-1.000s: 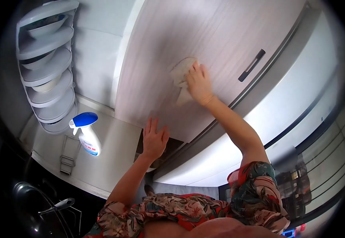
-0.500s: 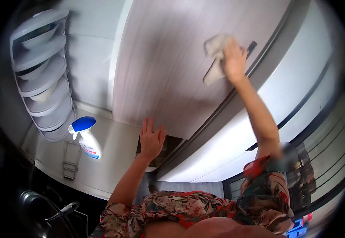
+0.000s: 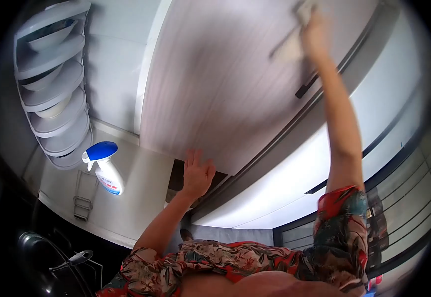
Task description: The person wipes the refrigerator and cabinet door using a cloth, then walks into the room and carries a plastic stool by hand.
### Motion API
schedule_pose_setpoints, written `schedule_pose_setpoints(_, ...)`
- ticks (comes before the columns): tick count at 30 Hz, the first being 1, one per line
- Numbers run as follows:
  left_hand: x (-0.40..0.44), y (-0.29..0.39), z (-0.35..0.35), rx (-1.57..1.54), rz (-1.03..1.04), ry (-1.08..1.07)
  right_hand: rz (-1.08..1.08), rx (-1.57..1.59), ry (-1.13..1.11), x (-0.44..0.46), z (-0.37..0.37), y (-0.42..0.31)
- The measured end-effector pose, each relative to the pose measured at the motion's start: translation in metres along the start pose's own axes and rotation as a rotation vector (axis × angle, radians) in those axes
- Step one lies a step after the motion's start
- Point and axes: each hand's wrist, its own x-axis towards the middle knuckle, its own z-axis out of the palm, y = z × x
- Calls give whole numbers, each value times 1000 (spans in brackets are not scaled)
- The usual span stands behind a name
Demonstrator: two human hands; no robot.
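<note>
A beige cloth [image 3: 291, 48] is held by my right hand [image 3: 316, 37] high against the wood-grain cabinet door [image 3: 210, 84]. Motion smears that hand and part of the cloth. A dark handle [image 3: 308, 86] sits below it near the door's right edge. My left hand [image 3: 198, 177] rests its outstretched fingers at the door's bottom edge and holds nothing. To its left, a white spray bottle with a blue top [image 3: 104, 167] stands upright on the pale countertop [image 3: 141, 198].
On the left stands a tiered white rack [image 3: 52, 99] with bowls on its shelves. A wire holder [image 3: 83, 200] lies on the counter behind the bottle. At lower left is a pot lid [image 3: 42, 252] on a black surface. A white appliance [image 3: 275, 183] curves along the right.
My right hand has swept the cloth up and to the right along the door, past the handle. My left hand has shifted slightly right, staying at the bottom edge.
</note>
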Motion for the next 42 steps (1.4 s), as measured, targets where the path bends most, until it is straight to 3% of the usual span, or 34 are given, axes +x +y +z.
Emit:
schedule_pose_setpoints(2,0,2,4,-13,-9,-4,201,-174,200,50,12,-12)
schedule_pose_setpoints(4,0,2,5,-27,-16,0,295,172,258,27,13,-69)
schedule_pose_setpoints(5,0,0,6,-29,-24,14,88,305,257,-1,23,-88)
schedule_pose_setpoints(6,-4,-1,6,-30,-34,15,189,508,92,-37,36,-117)
schedule_pose_setpoints(7,-8,-2,6,-22,-40,13,-110,309,93,-86,71,-131)
schedule_pose_setpoints(9,-11,-5,3,2,-34,15,-417,21,-264,-147,58,-173)
schedule_pose_setpoints(12,-17,0,-9,48,-37,33,-556,19,-404,-134,44,-150)
schedule_pose_setpoints(14,-18,-3,-18,41,-59,55,-476,-35,9,-89,45,-103)
schedule_pose_setpoints(16,-21,-5,-23,32,-87,68,-242,-78,23,-12,18,-72)
schedule_pose_setpoints(19,-23,-9,-26,34,-109,70,-225,3,295,-18,46,-82)
schedule_pose_setpoints(21,-21,-7,-24,50,-87,53,-209,109,88,-90,64,-128)
schedule_pose_setpoints(26,-32,-6,-31,54,-103,8,-615,166,-193,-151,67,-174)
schedule_pose_setpoints(30,-53,-4,-27,42,-159,-32,-287,-17,-73,-31,41,-140)
schedule_pose_setpoints(33,-71,-5,-26,60,-217,-40,-166,57,104,-43,70,-165)
schedule_pose_setpoints(35,-83,-3,-30,90,-237,-62,-261,378,-6,-113,115,-194)
schedule_pose_setpoints(37,-90,-1,-43,136,-247,-59,-516,258,-144,-188,105,-221)
schedule_pose_setpoints(39,-91,2,-59,194,-251,-22,-628,227,-300,-233,72,-242)
schedule_pose_setpoints(42,-94,-7,-63,171,-334,-26,-428,624,-425,-245,52,-255)
